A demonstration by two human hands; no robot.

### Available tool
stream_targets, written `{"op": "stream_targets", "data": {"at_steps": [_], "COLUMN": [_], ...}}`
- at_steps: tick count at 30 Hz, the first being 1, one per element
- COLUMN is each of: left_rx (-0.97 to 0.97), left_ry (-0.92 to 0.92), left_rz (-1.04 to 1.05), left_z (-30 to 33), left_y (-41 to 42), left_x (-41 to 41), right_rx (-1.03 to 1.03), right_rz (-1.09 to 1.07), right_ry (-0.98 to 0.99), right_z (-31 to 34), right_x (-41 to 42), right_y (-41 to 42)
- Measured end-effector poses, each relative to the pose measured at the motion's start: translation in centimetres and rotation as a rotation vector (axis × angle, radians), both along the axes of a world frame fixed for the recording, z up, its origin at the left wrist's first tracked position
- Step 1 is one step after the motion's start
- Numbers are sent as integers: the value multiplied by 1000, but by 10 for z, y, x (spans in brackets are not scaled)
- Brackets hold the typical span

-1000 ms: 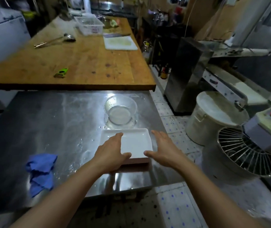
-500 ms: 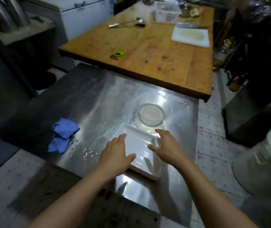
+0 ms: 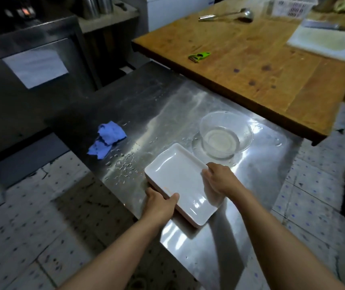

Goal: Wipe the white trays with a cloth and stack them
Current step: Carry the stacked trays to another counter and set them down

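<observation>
A crumpled blue cloth [image 3: 105, 138] lay at the left of the wet steel surface [image 3: 157, 105], well apart from both hands. Right of it, near the surface's front edge, sat the white tray [image 3: 181, 181], seemingly on top of another tray, though the lower one showed only as a thin edge. The left hand [image 3: 160, 203] gripped the tray's near-left rim, thumb hooked over the lip. The right hand [image 3: 218, 178] curled its fingers over the far-right rim. Just beyond stood a clear glass bowl [image 3: 226, 135] holding water. The step in hand looked like seating or straightening the tray on the stack. Next, one hand would need to let go and reach left across to the cloth, if wiping remained.
</observation>
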State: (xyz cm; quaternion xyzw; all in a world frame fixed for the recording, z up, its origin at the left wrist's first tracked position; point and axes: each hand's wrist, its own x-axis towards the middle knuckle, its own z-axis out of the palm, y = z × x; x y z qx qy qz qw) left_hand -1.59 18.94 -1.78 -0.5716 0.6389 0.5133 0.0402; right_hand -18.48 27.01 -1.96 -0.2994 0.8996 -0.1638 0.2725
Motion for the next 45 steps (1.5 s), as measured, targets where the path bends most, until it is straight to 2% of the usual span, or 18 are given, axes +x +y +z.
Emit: {"op": "stream_targets", "data": {"at_steps": [3,7,17,25,28,31,33,45], "left_rx": [112,35,-46,-96,-91,-47,-35,24], "left_ry": [98,79,92,157,188,227,268,368], "left_rz": [80,78,-235,-332,-283,-207,-231,-87], "left_z": [-12,-17,-19,-21,-23,-26,-26,-27], "left_y": [9,14,-18,-32,-31,-26,-20,-6], "left_x": [-7,-13,0,8,17,30,35,33], "right_rx": [8,-60,-102,-201,-263,-439,-553,-619], "right_rz": [8,-51,-362,-602,-630,-658,-687,-594], "right_ry": [12,-40,-98,-104,-169,-392,-523,-425], "right_z": [-3,-4,-7,-11,-15,-19,-21,-27], "right_x": [-2,-1,49,108,115,117,115,114], "right_y": [-1,0,35,40,43,47,49,41]}}
